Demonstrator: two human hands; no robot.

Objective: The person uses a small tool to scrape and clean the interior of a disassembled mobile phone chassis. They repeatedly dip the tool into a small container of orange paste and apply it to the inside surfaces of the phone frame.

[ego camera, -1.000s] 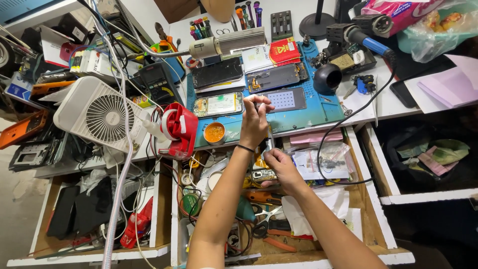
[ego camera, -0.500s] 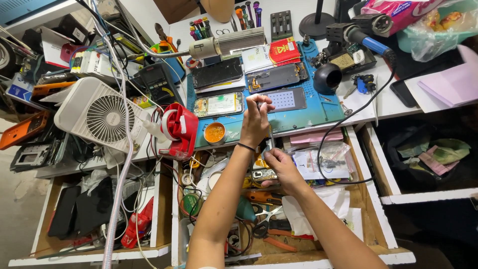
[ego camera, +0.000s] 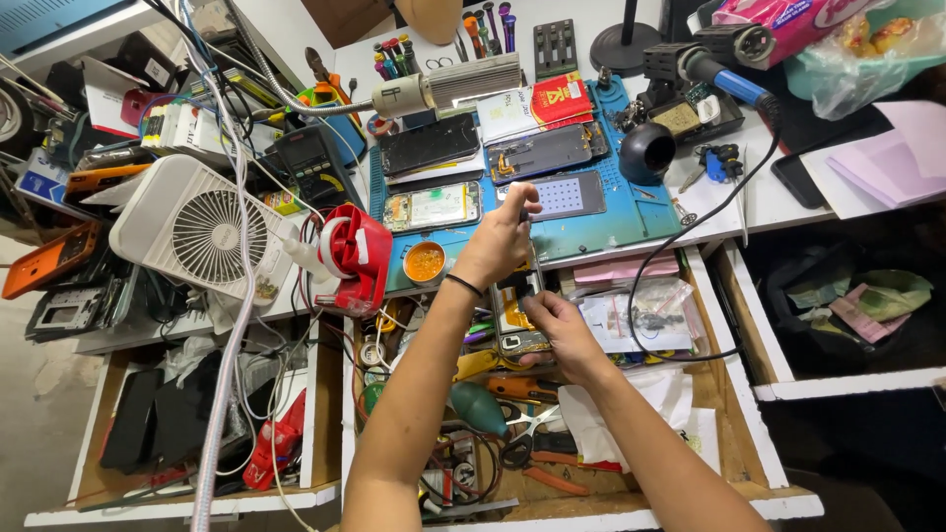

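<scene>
My left hand (ego camera: 496, 244), a dark band on its wrist, is raised at the front edge of the blue work mat (ego camera: 601, 236), its fingers pinched on a thin dark tool (ego camera: 534, 264) that points down. Just below, my right hand (ego camera: 558, 330) holds an opened phone (ego camera: 512, 313) over the open middle drawer. The tool's tip meets the phone's upper end. On the mat lie another opened phone (ego camera: 434, 207), a dark phone (ego camera: 429, 146) and a grey panel (ego camera: 567, 195).
A small round dish of orange stuff (ego camera: 426, 262) and a red stand (ego camera: 355, 258) sit left of my left hand. A white fan (ego camera: 197, 232) stands further left. The drawer (ego camera: 734, 414) holds pliers, scissors, bags and cables. A black cable (ego camera: 641, 266) hangs over the desk edge.
</scene>
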